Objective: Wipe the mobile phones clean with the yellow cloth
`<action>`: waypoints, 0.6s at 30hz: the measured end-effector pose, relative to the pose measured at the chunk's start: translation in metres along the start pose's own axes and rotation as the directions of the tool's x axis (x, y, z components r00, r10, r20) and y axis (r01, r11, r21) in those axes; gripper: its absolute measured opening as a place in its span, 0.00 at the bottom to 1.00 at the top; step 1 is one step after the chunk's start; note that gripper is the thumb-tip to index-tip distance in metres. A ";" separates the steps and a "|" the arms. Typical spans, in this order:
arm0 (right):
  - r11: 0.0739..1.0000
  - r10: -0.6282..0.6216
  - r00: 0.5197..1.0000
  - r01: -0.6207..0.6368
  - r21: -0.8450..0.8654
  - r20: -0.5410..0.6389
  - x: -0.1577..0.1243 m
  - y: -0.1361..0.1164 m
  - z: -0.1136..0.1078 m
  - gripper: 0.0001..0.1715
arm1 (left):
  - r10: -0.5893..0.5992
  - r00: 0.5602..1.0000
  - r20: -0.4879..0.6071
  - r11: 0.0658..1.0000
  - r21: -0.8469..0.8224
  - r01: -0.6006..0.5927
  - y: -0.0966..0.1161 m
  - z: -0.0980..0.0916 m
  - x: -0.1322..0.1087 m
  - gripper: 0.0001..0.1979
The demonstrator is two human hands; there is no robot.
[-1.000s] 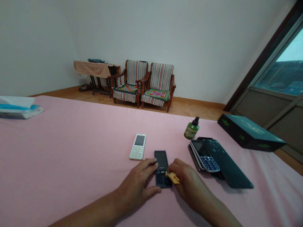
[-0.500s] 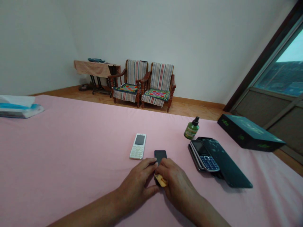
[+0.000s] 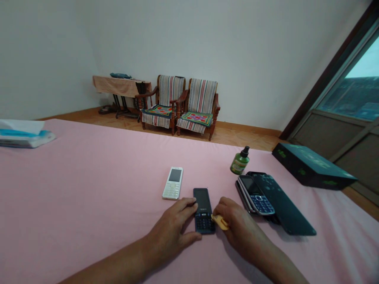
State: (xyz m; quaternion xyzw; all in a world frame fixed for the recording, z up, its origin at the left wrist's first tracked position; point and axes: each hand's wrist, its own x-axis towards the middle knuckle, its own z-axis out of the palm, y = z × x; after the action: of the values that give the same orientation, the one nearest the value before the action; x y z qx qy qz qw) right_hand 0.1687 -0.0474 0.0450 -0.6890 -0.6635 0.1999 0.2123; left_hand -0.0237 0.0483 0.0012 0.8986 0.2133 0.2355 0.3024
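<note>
A dark keypad phone (image 3: 204,211) lies face up on the pink cloth (image 3: 103,169). My left hand (image 3: 174,225) rests along its left side, fingers apart, with fingertips on the phone's edge and the thumb near its bottom corner. Just right of the phone, my right hand (image 3: 237,221) is closed on a small yellow cloth (image 3: 220,222), whose tip is at the phone's right edge. Beyond the left hand a white keypad phone (image 3: 173,183) lies face up.
On the right are a green spray bottle (image 3: 239,161), a keypad phone (image 3: 257,197) on other dark devices, a dark flat panel (image 3: 284,203) and a black box (image 3: 314,165). A white and blue packet (image 3: 25,136) lies far left. Two chairs (image 3: 197,104) stand beyond the bed-like surface.
My right hand has moved right with the yellow cloth, off the dark phone, whose screen and keypad now show. My left hand has hardly moved.
</note>
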 end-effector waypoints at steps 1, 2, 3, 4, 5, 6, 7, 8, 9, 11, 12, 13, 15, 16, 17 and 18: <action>1.000 -0.010 1.000 0.010 0.011 -0.012 -0.001 0.003 -0.002 0.17 | -0.002 1.000 0.001 1.000 0.001 0.002 0.000 0.000 0.000 0.34; 0.999 -0.024 1.000 0.025 0.031 -0.020 -0.002 0.006 -0.003 0.17 | -0.004 1.000 0.003 1.000 0.000 0.004 0.001 -0.001 0.001 0.34; 0.998 -0.042 0.999 0.043 0.056 -0.022 -0.003 0.007 -0.004 0.17 | -0.004 1.000 0.005 1.000 -0.001 0.004 0.001 -0.001 0.001 0.34; 0.995 -0.063 0.998 0.064 0.082 -0.019 -0.003 0.008 -0.004 0.16 | -0.004 1.000 0.009 1.000 0.000 0.004 0.002 -0.001 0.001 0.34; 0.991 -0.083 0.996 0.084 0.104 -0.012 -0.004 0.007 -0.004 0.16 | -0.003 1.000 0.012 1.000 0.001 0.003 0.002 -0.002 0.001 0.34; 0.988 -0.099 0.995 0.099 0.118 -0.003 -0.005 0.006 -0.004 0.16 | -0.001 1.000 0.013 1.000 0.003 0.001 0.002 -0.001 0.002 0.34; 0.987 -0.109 0.994 0.107 0.124 0.009 -0.005 0.005 -0.004 0.15 | 0.002 1.000 0.014 1.000 0.005 -0.002 0.002 -0.001 0.002 0.34; 0.986 -0.114 0.993 0.110 0.124 0.019 -0.006 0.003 -0.003 0.15 | 0.005 1.000 0.014 1.000 0.008 -0.005 0.002 -0.001 0.001 0.34; 0.987 -0.114 0.993 0.109 0.120 0.029 -0.006 0.001 -0.003 0.15 | 0.008 1.000 0.014 1.000 0.010 -0.008 0.001 0.000 0.001 0.34; 0.990 -0.099 0.994 0.094 0.104 0.042 -0.006 -0.002 -0.002 0.15 | 0.006 1.000 0.012 1.000 0.015 -0.006 0.001 0.000 0.001 0.34; 0.992 -0.090 0.995 0.086 0.091 0.047 -0.006 -0.003 -0.002 0.15 | 0.003 1.000 0.011 1.000 0.019 -0.003 0.001 0.000 0.001 0.34; 0.994 -0.082 0.995 0.078 0.075 0.051 -0.006 -0.005 -0.002 0.15 | -0.002 1.000 0.012 1.000 0.021 0.002 0.001 0.000 0.001 0.35; 0.997 -0.070 0.995 0.067 0.043 0.065 -0.005 -0.007 -0.001 0.15 | -0.013 1.000 0.014 1.000 0.022 0.013 0.002 0.000 0.001 0.35; 0.997 -0.068 0.995 0.066 0.030 0.071 -0.004 -0.008 -0.001 0.14 | -0.016 1.000 0.016 1.000 0.019 0.016 0.002 -0.001 0.001 0.34; 0.997 -0.070 0.995 0.069 0.021 0.075 -0.004 -0.009 -0.001 0.13 | -0.017 1.000 0.018 1.000 0.014 0.016 0.003 -0.001 0.001 0.34; 0.997 -0.073 0.994 0.072 0.014 0.076 -0.003 -0.010 0.000 0.12 | -0.015 1.000 0.017 1.000 0.007 0.015 0.004 -0.002 0.000 0.34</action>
State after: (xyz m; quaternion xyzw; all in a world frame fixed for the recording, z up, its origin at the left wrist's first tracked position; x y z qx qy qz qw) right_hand 0.1603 -0.0505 0.0506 -0.6550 -0.6946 0.2220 0.1980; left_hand -0.0234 0.0466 0.0048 0.9000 0.2182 0.2249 0.3028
